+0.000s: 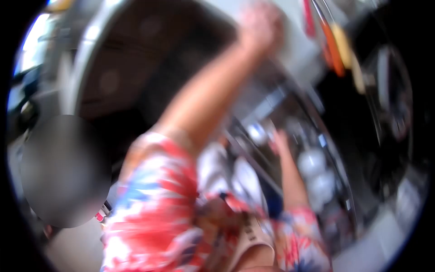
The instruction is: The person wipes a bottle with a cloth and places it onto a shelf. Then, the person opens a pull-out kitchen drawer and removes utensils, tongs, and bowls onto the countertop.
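Observation:
My left hand (262,28) is stretched up to the top of the head view, against a pale grey surface. Motion smears its fingers, so their grip is unclear. Lower down and further right, my right hand (278,139) reaches over a dark, long recess with a metal edge. Close to its fingertips is a small, shiny, white-and-blue round thing (257,133); whether they touch is unclear. Several whitish rounded objects (313,165) lie in the recess beside my right forearm, too blurred to name.
Long-handled tools, one with an orange handle (333,50) and one with a yellow handle (343,45), hang at upper right. A large dark hollow (122,59) with a pale curved rim fills the upper left. A grey blurred oval (65,172) hides part of the left side.

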